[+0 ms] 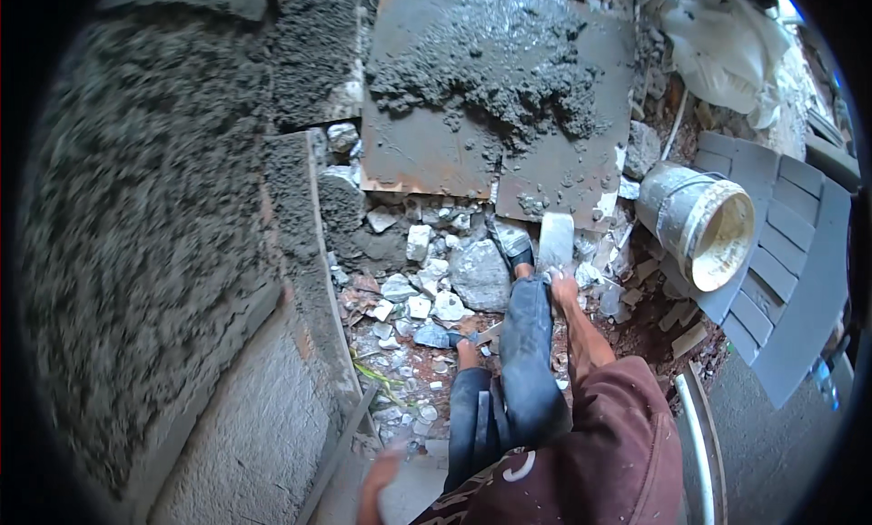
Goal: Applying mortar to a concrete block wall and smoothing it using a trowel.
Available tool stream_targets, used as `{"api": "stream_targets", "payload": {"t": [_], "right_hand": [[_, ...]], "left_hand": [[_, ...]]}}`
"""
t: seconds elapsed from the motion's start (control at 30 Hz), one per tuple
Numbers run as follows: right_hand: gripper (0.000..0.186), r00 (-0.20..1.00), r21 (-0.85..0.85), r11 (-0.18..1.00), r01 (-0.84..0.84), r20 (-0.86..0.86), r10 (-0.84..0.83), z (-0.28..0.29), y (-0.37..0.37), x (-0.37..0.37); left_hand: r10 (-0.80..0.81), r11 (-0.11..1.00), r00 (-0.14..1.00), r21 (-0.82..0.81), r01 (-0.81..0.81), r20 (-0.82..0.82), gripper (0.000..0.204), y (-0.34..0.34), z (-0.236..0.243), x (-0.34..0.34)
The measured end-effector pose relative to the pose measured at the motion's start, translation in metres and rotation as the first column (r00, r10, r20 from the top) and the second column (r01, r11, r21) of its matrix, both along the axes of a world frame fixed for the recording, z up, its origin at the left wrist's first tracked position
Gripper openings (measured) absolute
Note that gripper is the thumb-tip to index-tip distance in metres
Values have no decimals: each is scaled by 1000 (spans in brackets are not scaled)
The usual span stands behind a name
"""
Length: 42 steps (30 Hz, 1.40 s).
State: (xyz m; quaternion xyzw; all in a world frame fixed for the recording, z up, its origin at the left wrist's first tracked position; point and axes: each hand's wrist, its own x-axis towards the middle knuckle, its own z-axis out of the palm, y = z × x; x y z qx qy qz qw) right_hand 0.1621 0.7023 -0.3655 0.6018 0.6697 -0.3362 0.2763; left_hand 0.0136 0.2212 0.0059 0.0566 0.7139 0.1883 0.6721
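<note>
Closest to my lens on the head view, a maroon shirt [609, 443] fills the lower centre, with dusty jeans [529, 361] reaching up past it. Just right of centre I've got the trowel [556, 242], a pale flat blade, just beside the lower edge of the board [427, 157]. The right hand [563, 289] is on its near end, grip wrapped around what I take for the handle. Over at lower centre-left, the left hand [383, 470] is a smear; I can't tell whether its fingers are spread or curled.

I'd call that trowel light and stiff, hardly fragile, perhaps slick if wet mortar [518, 98] like that heap at upper centre gets onto it. Best hold is the handle, well clear of the blade.

Hard to read: fingers cover the handle, and whether the blade's tip touches the board, I can't say. The bucket [668, 207] at right shows little of its bottom, and the dark fisheye rim crops the corners.
</note>
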Motion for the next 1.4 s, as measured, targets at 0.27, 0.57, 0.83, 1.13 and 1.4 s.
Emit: {"api": "stream_targets", "payload": {"t": [0.27, 0.57, 0.83, 1.13, 1.4], "right_hand": [[41, 814, 32, 990, 140, -573, -96, -122, 119, -301], [23, 730, -426, 902, 71, -594, -338, 46, 117, -273], [19, 470, -556, 763, 329, -605, -643, 191, 123, -220], [16, -304, -607, 747, 271, -790, -532, 484, 131, -227], [23, 704, 695, -151, 703, -650, 286, 733, 120, -364]], "left_hand": [[489, 821, 857, -245, -516, -164, 43, 157, -78, -68], [523, 358, 477, -325, -875, -707, 38, -24, 65, -44], [-57, 516, -52, 15, -857, -997, 37, -128, 171, -99], [-672, 702, -736, 243, -669, -83, 55, -305, 530, -174], [-804, 516, -591, 562, -646, 59, 55, -412, 589, -195]]}}
